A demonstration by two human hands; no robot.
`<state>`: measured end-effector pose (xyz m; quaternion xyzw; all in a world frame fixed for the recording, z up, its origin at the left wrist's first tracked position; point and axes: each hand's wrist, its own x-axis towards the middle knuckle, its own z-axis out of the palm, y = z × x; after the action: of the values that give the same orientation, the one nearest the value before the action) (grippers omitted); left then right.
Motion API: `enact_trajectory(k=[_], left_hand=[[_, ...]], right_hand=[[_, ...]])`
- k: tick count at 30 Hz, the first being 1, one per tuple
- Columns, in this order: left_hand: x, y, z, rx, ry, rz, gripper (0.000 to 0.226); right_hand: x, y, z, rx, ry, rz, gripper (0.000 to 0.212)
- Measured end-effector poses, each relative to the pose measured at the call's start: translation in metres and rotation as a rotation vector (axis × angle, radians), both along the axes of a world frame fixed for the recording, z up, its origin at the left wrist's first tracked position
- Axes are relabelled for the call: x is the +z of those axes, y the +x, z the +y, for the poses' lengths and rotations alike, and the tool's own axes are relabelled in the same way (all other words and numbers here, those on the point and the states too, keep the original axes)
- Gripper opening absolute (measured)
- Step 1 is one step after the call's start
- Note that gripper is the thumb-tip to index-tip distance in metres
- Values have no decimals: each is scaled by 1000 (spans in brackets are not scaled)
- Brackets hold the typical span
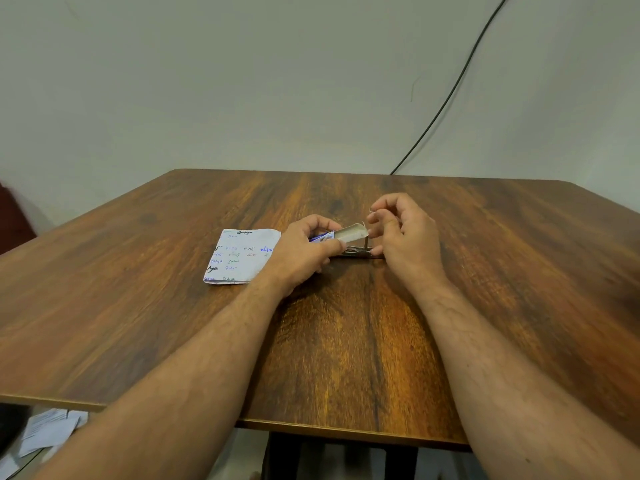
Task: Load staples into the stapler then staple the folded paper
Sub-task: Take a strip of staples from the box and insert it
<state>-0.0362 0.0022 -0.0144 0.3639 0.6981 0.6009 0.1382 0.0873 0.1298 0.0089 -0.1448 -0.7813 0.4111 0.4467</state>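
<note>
Head: hands [308,247] hiding stapler [360,251]

Head camera, looking down, table [346,341] near

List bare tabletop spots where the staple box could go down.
Free: the table right of the right hand; the far strip beyond both hands; the near stretch between the forearms; the left side beyond the paper. Crowded: the centre, where the left hand holds the box over the stapler, paper alongside.
</note>
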Motion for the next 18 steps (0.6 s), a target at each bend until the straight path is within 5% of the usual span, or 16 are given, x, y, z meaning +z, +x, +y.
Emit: enact_trajectory(k=[18], left_hand=[[4, 9, -2, -83, 45, 71, 26]], right_hand=[[-5, 3, -3, 66, 357, -133, 15]])
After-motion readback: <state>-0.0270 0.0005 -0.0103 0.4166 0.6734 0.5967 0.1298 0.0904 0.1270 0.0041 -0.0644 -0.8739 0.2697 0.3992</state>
